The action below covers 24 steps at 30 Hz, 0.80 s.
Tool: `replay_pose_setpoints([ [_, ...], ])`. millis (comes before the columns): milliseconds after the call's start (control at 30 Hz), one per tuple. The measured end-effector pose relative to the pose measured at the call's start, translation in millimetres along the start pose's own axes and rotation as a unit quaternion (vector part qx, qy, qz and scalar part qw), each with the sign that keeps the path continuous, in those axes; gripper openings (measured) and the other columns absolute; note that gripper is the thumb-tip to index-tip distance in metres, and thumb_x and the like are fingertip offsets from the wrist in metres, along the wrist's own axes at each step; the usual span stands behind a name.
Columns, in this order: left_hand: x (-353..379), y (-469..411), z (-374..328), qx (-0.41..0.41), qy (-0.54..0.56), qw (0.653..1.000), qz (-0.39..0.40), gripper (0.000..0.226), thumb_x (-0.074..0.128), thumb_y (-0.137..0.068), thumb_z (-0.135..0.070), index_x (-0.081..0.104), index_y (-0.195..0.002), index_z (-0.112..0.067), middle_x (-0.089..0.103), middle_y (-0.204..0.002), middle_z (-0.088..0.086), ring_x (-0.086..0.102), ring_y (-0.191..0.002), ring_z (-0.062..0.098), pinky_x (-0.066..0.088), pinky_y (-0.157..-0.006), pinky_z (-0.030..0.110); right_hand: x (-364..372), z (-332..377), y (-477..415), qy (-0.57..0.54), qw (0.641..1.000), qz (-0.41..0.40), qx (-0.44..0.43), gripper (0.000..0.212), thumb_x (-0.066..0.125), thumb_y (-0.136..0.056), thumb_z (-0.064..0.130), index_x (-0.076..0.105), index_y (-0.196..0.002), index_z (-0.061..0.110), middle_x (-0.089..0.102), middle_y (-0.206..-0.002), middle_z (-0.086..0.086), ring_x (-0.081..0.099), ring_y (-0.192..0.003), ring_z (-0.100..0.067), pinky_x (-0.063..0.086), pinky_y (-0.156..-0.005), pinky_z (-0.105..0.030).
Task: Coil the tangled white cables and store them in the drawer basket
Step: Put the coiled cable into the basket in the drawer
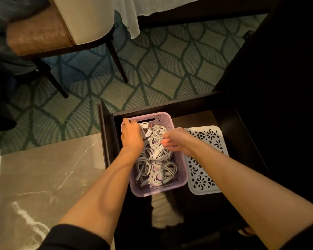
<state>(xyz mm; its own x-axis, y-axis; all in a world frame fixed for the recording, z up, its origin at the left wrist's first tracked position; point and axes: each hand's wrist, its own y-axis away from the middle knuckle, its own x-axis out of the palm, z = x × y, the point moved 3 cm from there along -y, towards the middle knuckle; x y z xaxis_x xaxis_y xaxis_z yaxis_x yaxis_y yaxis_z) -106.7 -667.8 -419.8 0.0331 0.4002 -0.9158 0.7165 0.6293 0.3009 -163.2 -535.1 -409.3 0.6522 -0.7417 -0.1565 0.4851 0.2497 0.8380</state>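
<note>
Storing, I judge: left hand (132,136) grips a cable end (143,125); right hand (177,141) lies slack on white cables (157,159) beneath it (in the basket (179,183)); next, tuck that end down

No legible text or labels.
</note>
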Motion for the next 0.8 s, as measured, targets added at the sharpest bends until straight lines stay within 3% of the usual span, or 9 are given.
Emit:
replay_pose_setpoints([
  [100, -1.1, 0.7, 1.2, -0.01, 0.055, 0.998, 0.027, 0.036, 0.048, -0.086, 0.008, 0.045, -0.122, 0.007, 0.043, -0.128, 0.023, 0.046, -0.116, 0.039, 0.042, -0.089, 0.042, 0.4, -2.1, 0.6, -0.002, 1.0, 0.004, 0.002, 0.031, 0.046, -0.097, 0.012, 0.053, -0.126, 0.004, 0.063, -0.096, -0.009, 0.059, -0.087, -0.017, 0.051, -0.076, -0.027],
  [367, -12.9, 5.6, -2.6, -0.045, 0.116, 0.991, 0.043, 0.033, 0.046, -0.091, -0.001, 0.049, -0.123, 0.003, 0.049, -0.127, 0.022, 0.048, -0.115, 0.04, 0.043, -0.091, 0.044, -2.1, 2.7, 7.4, -0.006, 1.0, -0.01, -0.005, 0.03, 0.045, -0.097, 0.011, 0.053, -0.124, 0.001, 0.061, -0.084, -0.008, 0.056, -0.07, -0.013, 0.049, -0.062, -0.023],
  [500, -26.6, 6.5, -17.0, -0.062, 0.144, 0.987, 0.034, 0.03, 0.046, -0.091, -0.006, 0.055, -0.119, 0.001, 0.056, -0.121, 0.021, 0.052, -0.112, 0.038, 0.044, -0.086, 0.039, -10.8, 11.6, 23.1, -0.033, 0.998, -0.049, -0.015, 0.028, 0.044, -0.097, 0.008, 0.054, -0.121, -0.002, 0.056, -0.076, -0.006, 0.048, -0.058, -0.01, 0.04, -0.055, -0.019],
  [600, -41.2, 8.0, -33.1, -0.05, 0.179, 0.982, 0.032, 0.031, 0.044, -0.089, -0.007, 0.06, -0.116, -0.005, 0.058, -0.12, 0.019, 0.053, -0.112, 0.036, 0.043, -0.087, 0.036, -26.4, 20.3, 41.7, -0.065, 0.993, -0.09, -0.034, 0.027, 0.043, -0.097, 0.005, 0.056, -0.119, -0.007, 0.065, -0.094, -0.015, 0.048, -0.059, -0.011, 0.039, -0.053, -0.017],
  [733, -76.6, 20.6, -74.5, 0.016, 0.237, 0.971, 0.018, 0.027, 0.042, -0.088, -0.009, 0.064, -0.104, -0.01, 0.062, -0.114, 0.017, 0.053, -0.11, 0.034, 0.042, -0.09, 0.035, -68.5, 30.4, 80.4, -0.065, 0.97, -0.18, -0.151, 0.021, 0.045, -0.093, 0.001, 0.062, -0.106, -0.002, 0.063, -0.11, -0.029, 0.057, -0.075, -0.019, 0.049, -0.063, -0.028],
  [800, -97.1, 32.3, -96.1, 0.059, 0.253, 0.965, 0.013, 0.027, 0.041, -0.09, -0.01, 0.064, -0.104, -0.011, 0.062, -0.113, 0.017, 0.053, -0.11, 0.033, 0.043, -0.092, 0.037, -87.2, 36.5, 105.5, -0.019, 0.951, -0.224, -0.212, 0.021, 0.044, -0.091, 0.001, 0.061, -0.089, 0.013, 0.067, -0.101, -0.019, 0.062, -0.085, -0.02, 0.054, -0.082, -0.038],
])
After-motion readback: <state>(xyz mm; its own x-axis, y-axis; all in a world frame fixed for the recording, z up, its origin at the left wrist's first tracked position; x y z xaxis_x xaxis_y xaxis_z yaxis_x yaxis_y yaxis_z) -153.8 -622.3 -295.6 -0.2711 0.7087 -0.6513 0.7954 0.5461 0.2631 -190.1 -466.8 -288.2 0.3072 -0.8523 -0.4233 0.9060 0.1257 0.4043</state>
